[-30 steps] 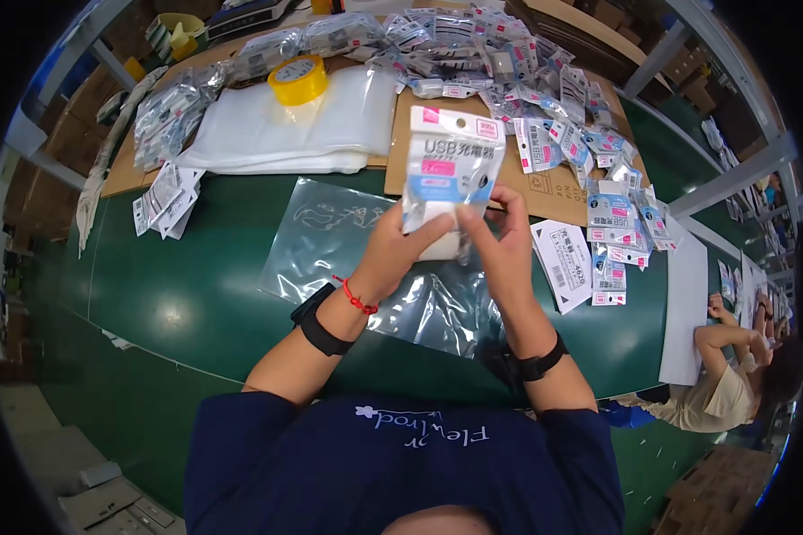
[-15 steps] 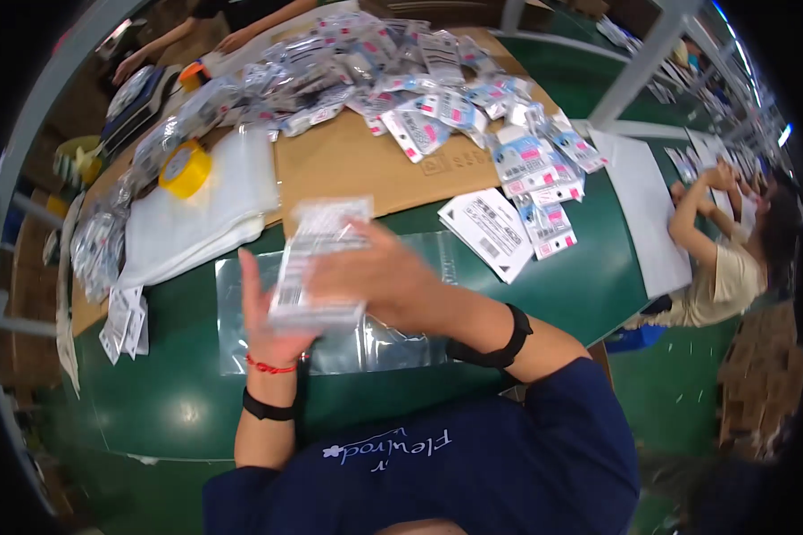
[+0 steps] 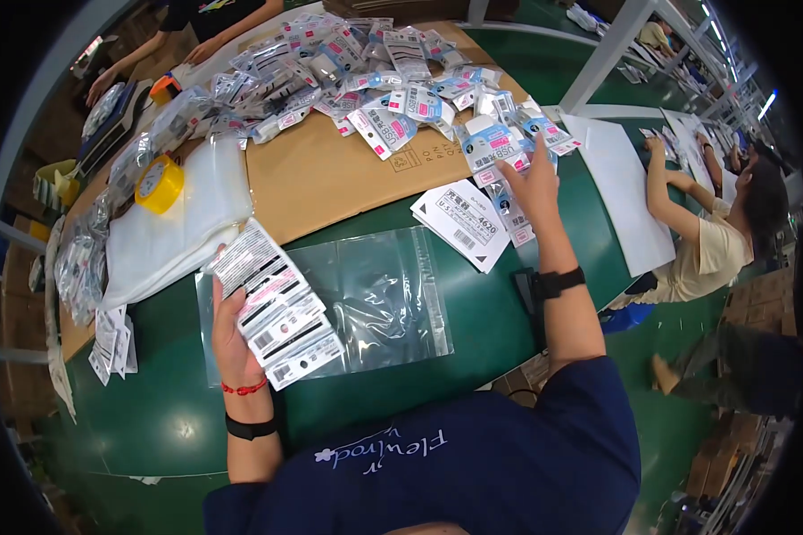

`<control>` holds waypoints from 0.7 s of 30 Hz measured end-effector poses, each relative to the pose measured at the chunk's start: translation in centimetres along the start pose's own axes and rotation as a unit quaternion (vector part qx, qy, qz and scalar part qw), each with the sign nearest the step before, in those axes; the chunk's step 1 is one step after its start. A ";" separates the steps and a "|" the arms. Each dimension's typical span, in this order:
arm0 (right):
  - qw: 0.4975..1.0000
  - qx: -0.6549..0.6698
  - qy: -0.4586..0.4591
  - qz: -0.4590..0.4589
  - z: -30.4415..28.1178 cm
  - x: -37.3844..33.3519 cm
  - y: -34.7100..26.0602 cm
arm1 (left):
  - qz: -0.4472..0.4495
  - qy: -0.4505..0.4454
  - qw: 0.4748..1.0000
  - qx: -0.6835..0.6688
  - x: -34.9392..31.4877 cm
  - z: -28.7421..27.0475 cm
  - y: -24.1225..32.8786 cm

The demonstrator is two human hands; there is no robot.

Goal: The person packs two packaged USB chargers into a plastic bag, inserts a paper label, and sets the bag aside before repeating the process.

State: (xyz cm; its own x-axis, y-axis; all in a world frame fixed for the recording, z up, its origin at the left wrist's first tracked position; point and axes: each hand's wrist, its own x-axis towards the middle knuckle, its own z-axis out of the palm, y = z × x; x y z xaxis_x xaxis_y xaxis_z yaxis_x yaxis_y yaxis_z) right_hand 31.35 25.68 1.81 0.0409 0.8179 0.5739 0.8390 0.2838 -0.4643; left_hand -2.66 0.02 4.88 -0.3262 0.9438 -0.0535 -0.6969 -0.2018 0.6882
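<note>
Over the left end of the clear plastic bag, the left hand has a fanned bunch of printed packs pinched between thumb and fingers. Up and right of the bag, the right hand is at some blue-and-white packs, fingers parted, can't tell if they're touching. White label cards sit right by the bag's upper-right corner, yellow tape roll up-left of it.

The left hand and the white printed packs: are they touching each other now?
Touching. The head view shows the left hand holding the packs, its thumb over their left edge.
</note>
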 end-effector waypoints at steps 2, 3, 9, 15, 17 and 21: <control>0.985 0.125 -0.106 0.058 -0.2 0.6 -0.9 | 0.010 0.000 1.000 -0.001 0.2 0.4 0.2; 0.984 0.130 -0.112 0.051 -0.5 1.1 -1.5 | 0.013 -0.002 1.000 0.006 0.4 0.9 0.3; 0.963 0.165 -0.190 -0.093 -8.9 1.8 -9.8 | 0.024 -0.049 0.998 0.012 1.7 0.7 1.3; 0.871 0.247 -0.342 -0.252 -15.1 -1.1 -14.7 | -0.042 -0.126 0.991 0.033 4.2 0.9 0.3; 0.852 0.299 -0.348 -0.253 -15.0 -2.5 -16.8 | -0.044 -0.136 0.988 0.049 4.8 1.1 -0.5; 0.765 0.432 -0.404 -0.254 -11.6 -5.0 -20.8 | -0.052 -0.165 0.981 0.088 4.3 1.4 -1.4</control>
State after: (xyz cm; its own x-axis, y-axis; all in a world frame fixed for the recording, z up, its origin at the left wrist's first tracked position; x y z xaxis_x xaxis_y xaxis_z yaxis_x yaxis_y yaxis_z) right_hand 19.96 9.90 16.47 -0.8130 0.4358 0.3862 -0.0516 0.6068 -0.7932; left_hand -2.14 4.70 4.68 -0.0154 0.9961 0.0869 -0.5841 -0.0795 0.8078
